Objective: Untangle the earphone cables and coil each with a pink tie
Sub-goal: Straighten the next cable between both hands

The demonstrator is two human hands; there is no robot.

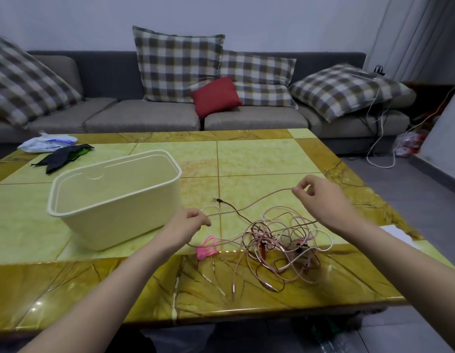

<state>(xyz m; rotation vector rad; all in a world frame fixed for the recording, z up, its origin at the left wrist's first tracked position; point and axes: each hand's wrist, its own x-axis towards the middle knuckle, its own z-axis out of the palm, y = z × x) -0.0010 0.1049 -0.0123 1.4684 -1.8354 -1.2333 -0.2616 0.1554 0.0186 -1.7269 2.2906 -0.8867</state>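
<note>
1. The tub [114,212] stands on the left half of the table [259,154].
2. The cable tangle [279,240] lies to its right, near the front edge.
3. The ties [206,248] lie between tub and tangle.
4. A cable strand [249,203] runs from the left hand [185,225], beside the tub, to the right hand [320,197], behind the tangle.
5. A bag [47,145] and a cloth [61,157] lie at the far left corner.
6. The sofa [145,118] stands behind the table.

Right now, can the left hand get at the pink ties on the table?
Probably yes: the pink ties lie uncovered near the left hand, but it pinches a cable and must release that first.
</note>
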